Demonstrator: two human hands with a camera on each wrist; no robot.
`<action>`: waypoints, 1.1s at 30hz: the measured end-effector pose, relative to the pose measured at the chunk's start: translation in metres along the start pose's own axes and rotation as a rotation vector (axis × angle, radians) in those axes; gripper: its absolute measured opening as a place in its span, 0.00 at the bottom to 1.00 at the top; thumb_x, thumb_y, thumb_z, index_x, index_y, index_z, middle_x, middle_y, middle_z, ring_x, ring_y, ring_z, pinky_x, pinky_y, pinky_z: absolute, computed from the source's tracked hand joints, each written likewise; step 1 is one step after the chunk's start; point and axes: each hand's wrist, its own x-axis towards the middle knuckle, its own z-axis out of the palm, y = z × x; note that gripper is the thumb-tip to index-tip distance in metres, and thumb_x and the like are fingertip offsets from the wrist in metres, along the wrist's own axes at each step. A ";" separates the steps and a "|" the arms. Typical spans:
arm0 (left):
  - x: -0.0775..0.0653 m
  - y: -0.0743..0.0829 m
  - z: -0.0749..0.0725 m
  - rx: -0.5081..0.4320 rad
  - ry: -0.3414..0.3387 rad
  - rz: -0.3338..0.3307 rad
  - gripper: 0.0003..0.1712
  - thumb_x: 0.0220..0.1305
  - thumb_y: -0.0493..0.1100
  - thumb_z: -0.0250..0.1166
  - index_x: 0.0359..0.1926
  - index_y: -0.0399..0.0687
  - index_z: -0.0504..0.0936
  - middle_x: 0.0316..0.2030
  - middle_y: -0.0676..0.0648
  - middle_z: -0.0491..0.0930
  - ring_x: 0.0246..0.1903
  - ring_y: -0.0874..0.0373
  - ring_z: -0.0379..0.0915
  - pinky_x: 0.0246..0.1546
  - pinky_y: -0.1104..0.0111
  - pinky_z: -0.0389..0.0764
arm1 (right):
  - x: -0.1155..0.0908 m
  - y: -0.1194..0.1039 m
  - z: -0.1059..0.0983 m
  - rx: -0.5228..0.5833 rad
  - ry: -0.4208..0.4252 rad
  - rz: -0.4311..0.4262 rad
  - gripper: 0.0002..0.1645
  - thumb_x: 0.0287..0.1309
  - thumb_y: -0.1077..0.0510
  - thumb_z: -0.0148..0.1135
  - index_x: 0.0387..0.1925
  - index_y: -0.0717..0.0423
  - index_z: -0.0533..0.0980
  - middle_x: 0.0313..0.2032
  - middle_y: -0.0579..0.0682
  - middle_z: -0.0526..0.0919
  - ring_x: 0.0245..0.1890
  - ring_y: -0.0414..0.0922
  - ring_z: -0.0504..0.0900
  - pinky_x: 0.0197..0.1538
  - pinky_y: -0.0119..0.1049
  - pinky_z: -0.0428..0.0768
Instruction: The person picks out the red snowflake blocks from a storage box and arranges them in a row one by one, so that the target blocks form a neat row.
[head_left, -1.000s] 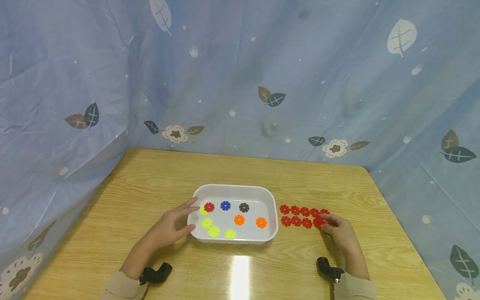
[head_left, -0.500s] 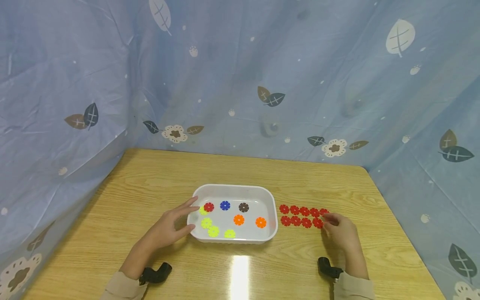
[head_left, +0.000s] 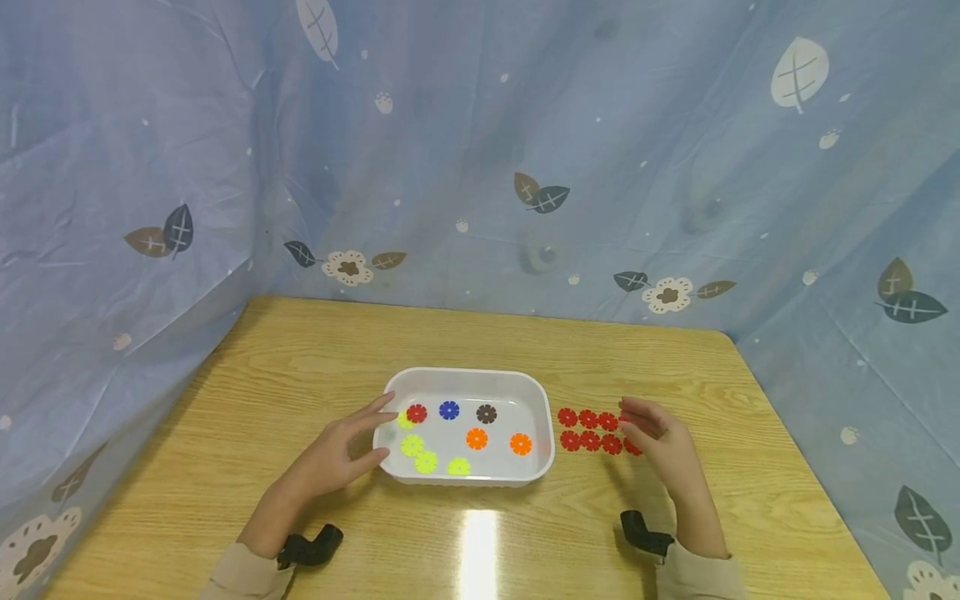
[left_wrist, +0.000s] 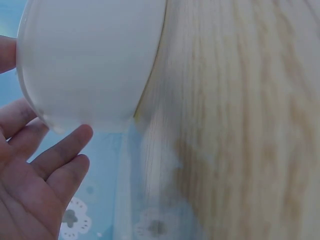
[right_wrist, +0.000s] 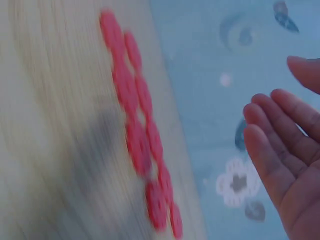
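Note:
Around the left end of a white plastic tray (head_left: 468, 481), my left hand (head_left: 333, 450) touches the rim with spread, relaxed fingers. In the left wrist view its fingertips meet the tray's outer wall (left_wrist: 95, 65). Inside lie notched snowflake discs: several yellow ones (head_left: 426, 462), two orange (head_left: 477, 439), one blue (head_left: 449, 410), one brown (head_left: 487, 414) and one red (head_left: 416, 413). My right hand (head_left: 663, 437) hovers above the right end of two rows of red discs (head_left: 590, 441), hiding some. Nothing shows between its parted fingers in the right wrist view, where both red rows (right_wrist: 137, 145) appear blurred.
The wooden table (head_left: 480, 342) carries the tray and the red rows just to its right. A blue patterned curtain (head_left: 450, 167) encloses the back and sides. Black wrist-worn cameras (head_left: 313, 546) sit at both wrists, and a bright light reflection lies in front of the tray.
My right hand has left the red disc at the right end of the near row, risen and shifted left with its fingers parting. My left hand stays at the tray.

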 end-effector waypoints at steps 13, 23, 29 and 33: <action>0.001 0.001 0.000 -0.004 0.003 0.011 0.27 0.61 0.44 0.64 0.61 0.43 0.73 0.70 0.43 0.60 0.67 0.41 0.59 0.64 0.47 0.64 | 0.010 -0.039 0.075 0.271 -0.137 -0.079 0.24 0.58 0.64 0.62 0.55 0.70 0.72 0.53 0.63 0.78 0.52 0.45 0.79 0.54 0.23 0.77; 0.001 0.001 -0.001 0.001 0.009 0.010 0.28 0.60 0.43 0.65 0.61 0.41 0.73 0.70 0.42 0.60 0.66 0.40 0.58 0.64 0.47 0.64 | 0.031 -0.072 0.131 0.307 -0.327 -0.055 0.24 0.58 0.64 0.62 0.56 0.66 0.72 0.56 0.66 0.75 0.58 0.60 0.73 0.63 0.42 0.74; 0.000 0.000 0.000 0.001 0.006 0.009 0.27 0.61 0.44 0.65 0.61 0.42 0.73 0.70 0.43 0.60 0.67 0.41 0.58 0.64 0.46 0.63 | 0.045 -0.080 0.160 0.357 -0.395 -0.036 0.26 0.58 0.65 0.60 0.58 0.69 0.70 0.56 0.68 0.75 0.57 0.61 0.74 0.60 0.36 0.77; -0.001 -0.001 0.001 -0.008 0.006 0.008 0.27 0.62 0.45 0.64 0.61 0.43 0.74 0.70 0.43 0.60 0.67 0.41 0.58 0.64 0.46 0.63 | 0.052 -0.091 0.176 0.361 -0.425 0.010 0.26 0.58 0.66 0.60 0.59 0.69 0.70 0.57 0.66 0.75 0.58 0.60 0.74 0.58 0.38 0.79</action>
